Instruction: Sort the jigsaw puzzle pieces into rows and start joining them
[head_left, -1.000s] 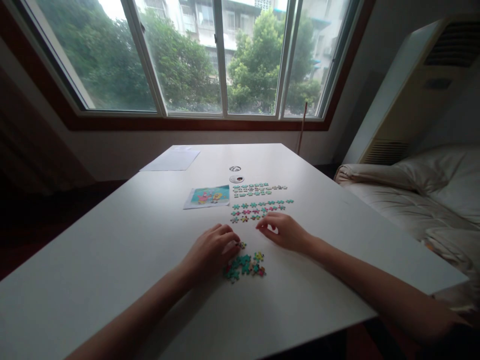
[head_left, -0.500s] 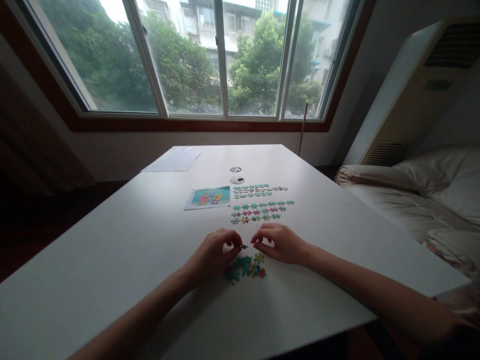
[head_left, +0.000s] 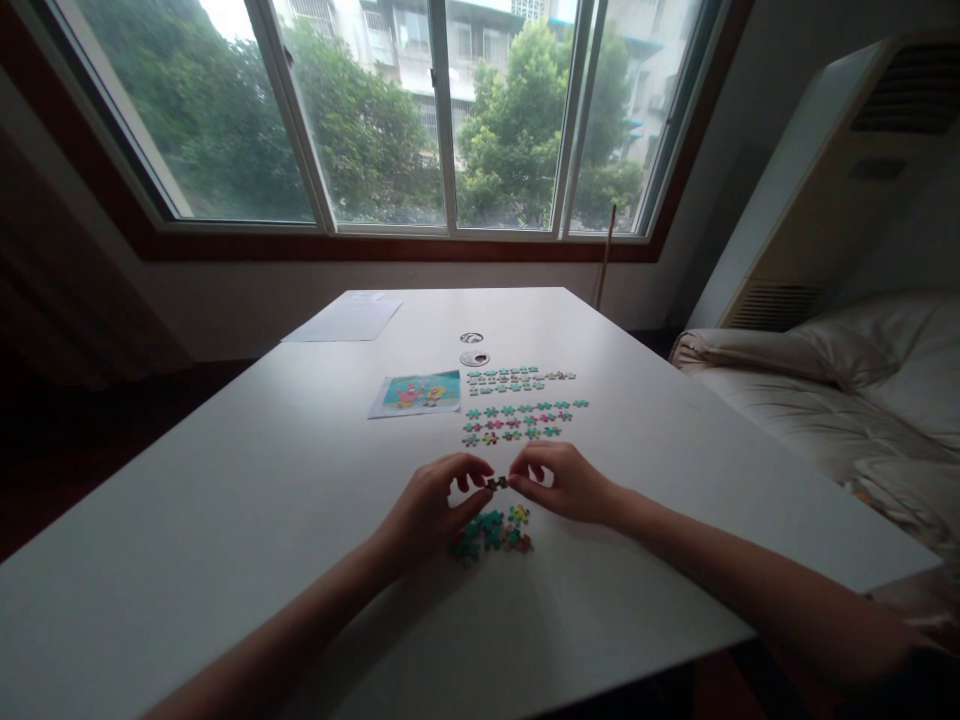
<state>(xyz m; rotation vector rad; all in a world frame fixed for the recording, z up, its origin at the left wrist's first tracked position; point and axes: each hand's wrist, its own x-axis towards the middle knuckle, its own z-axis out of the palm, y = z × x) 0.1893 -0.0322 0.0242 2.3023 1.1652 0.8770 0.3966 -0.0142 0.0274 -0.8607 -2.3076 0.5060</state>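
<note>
Small dark jigsaw puzzle pieces [head_left: 497,483] hang between my two hands above the white table. My left hand [head_left: 442,495] pinches their left end between thumb and fingertips. From the other side, my right hand [head_left: 561,483] grips the right end. Whether they are one piece or two touching is too small to make out. Just below lies a loose heap of puzzle pieces [head_left: 491,530], mostly green with some yellow and red, partly behind my left hand. Beyond my hands, several rows of separate pieces [head_left: 514,410] are laid out.
A cartoon picture sheet [head_left: 416,393] lies left of the rows. Farther back are two round flat items [head_left: 474,358], and white papers [head_left: 345,320] rest at the table's [head_left: 225,480] far left corner. A pale sofa [head_left: 825,390] stands to the right.
My right hand has come left and now meets the puzzle piece in my left hand. The held piece has risen slightly and turned, and more of it shows.
</note>
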